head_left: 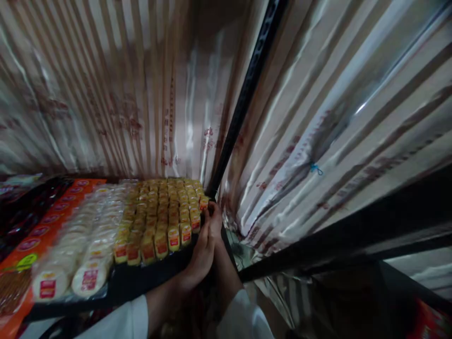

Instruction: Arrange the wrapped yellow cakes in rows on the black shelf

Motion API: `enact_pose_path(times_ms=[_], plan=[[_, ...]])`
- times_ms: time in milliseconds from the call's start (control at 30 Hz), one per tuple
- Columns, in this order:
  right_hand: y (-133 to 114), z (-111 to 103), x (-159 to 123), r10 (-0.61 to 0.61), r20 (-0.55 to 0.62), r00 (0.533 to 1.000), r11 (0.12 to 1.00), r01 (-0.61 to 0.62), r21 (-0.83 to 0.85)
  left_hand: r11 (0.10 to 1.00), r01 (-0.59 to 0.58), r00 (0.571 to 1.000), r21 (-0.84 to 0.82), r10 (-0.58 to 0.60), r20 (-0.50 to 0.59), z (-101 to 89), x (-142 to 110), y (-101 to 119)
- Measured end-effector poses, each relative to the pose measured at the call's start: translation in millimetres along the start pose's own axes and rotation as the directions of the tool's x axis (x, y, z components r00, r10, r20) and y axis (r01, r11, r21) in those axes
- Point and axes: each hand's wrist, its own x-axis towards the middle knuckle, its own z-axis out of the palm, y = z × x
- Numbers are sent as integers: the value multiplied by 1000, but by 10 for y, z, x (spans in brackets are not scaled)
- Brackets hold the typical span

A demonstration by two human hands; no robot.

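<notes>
Rows of small yellow packets (162, 221) with red-and-white labels stand on a dark shelf (141, 278). At the right end of these rows, my left hand (200, 254) lies with its fingers stretched forward along the outer packets. My right hand (215, 220) is against it on the far side, fingers bent round an end packet (204, 203) near the back corner. The two hands touch and partly cover each other, and part of the right fingers is hidden. Dim light blurs the fingertips.
Clear-wrapped stacks of round white pieces (88, 245) lie left of the yellow packets. Beyond them are an orange package (49, 221) and dark shiny packs (24, 212). A black perforated post (247, 99) rises at the corner before printed plastic sheeting (183, 94). A dark beam (346, 230) runs right.
</notes>
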Motion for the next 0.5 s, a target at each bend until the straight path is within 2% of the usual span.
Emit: enact_pose_path(times_ms=[133, 333, 500], plan=[[-2, 38, 11, -27, 20, 999, 997, 26, 75, 1000, 9, 1000, 2, -9, -5, -13, 3, -96], [83, 78, 64, -66, 52, 996, 997, 64, 48, 1000, 16, 1000, -18, -16, 20, -14, 9, -194], [133, 119, 53, -38, -7, 999, 998, 38, 45, 999, 38, 999, -35, -37, 12, -42, -17, -180]])
